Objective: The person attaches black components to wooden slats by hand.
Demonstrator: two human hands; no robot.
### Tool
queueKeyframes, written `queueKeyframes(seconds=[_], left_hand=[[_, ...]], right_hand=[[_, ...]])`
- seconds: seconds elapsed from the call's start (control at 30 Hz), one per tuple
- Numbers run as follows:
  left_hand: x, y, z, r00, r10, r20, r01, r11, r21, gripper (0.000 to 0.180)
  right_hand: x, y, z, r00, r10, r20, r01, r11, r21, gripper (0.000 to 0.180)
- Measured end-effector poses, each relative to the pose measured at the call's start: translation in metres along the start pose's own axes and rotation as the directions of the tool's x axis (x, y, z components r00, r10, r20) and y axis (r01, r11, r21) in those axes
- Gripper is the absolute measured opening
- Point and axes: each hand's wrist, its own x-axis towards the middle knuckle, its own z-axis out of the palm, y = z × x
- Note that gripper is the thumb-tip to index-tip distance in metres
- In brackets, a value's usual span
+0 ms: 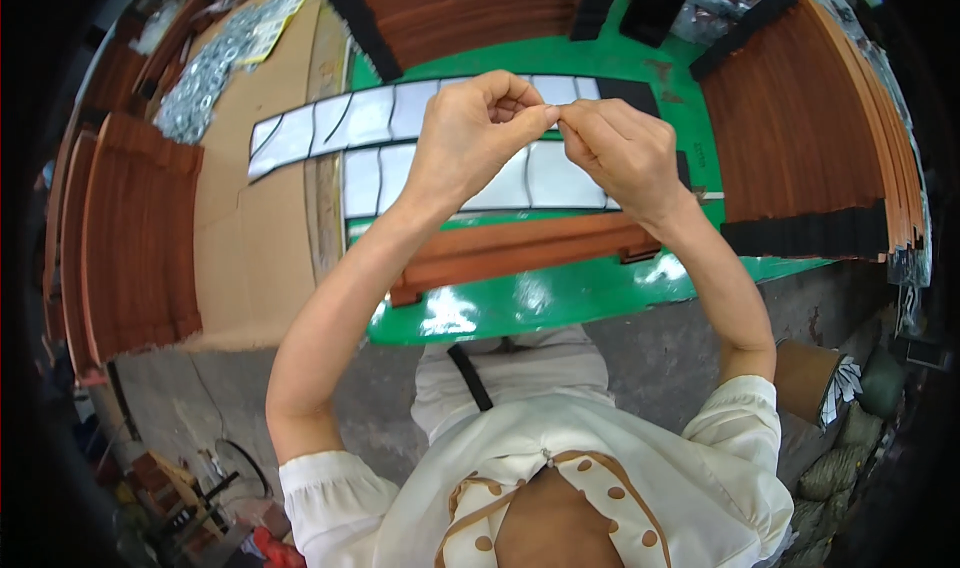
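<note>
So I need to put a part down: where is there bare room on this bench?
Free: the green table front edge below the long wooden strip, and the brown cardboard left of the shiny strips. Crowded: the far edge and right side, under stacked wooden pieces. Left hand and right hand meet above the middle.

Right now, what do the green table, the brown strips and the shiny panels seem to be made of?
Green table: probably painted or coated board, glossy, since it mirrors light. Brown strips: wood-like, matte, with fine grain lines. Shiny panels: likely foil or film, reflective and silver-white with dark curved lines.
</note>
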Motion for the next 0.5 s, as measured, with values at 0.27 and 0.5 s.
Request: queueKeyframes(seconds=[0.27, 0.5], left_hand=[[-0.091, 0.022, -0.042, 0.972, 0.230, -0.047, -0.204, 0.928, 0.311, 0.014], [-0.156, 0.007, -0.060, 0.957, 0.272, -0.097, -0.216, 0.896, 0.388, 0.021]], right_hand=[[0.012, -0.074, -0.014, 0.934, 0.146, 0.327, -0.291, 0.841, 0.455, 0.020], [0.001, -0.123, 0.002, 0.833, 0.188, 0.520, -0.491, 0.683, 0.540, 0.020]])
